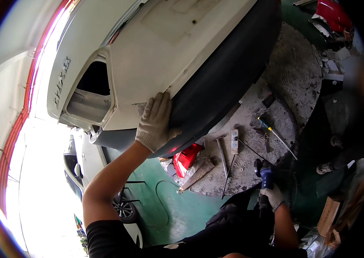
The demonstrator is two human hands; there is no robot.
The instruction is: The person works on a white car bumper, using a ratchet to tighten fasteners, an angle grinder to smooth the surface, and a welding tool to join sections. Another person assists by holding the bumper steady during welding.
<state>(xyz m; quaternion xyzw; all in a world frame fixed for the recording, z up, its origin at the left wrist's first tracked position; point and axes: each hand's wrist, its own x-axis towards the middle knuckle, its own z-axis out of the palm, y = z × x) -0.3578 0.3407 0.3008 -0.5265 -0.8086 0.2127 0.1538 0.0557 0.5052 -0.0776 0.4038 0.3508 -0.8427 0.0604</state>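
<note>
My left hand point(156, 118), in a pale knitted glove, lies flat with outstretched fingers on the car's beige rear body panel point(143, 64), beside its seam with the black bumper point(229, 71). Farther left in the bodywork is a tail-light opening point(91, 88). Down at the lower right, my gloved right hand point(273, 197) is wrapped round the body of a blue angle grinder point(266, 177). The grinder's dark round head points away from me, apart from the car. Whether its disc is turning, I cannot tell.
Below the bumper, a stained grey round platform point(296, 56) bears a red tail light point(187, 159), a hammer point(222, 157), a power strip point(234, 142) and a blue-and-yellow-handled tool point(265, 124). A cable point(158, 198) crosses the green floor. A cardboard box point(328, 216) stands lower right.
</note>
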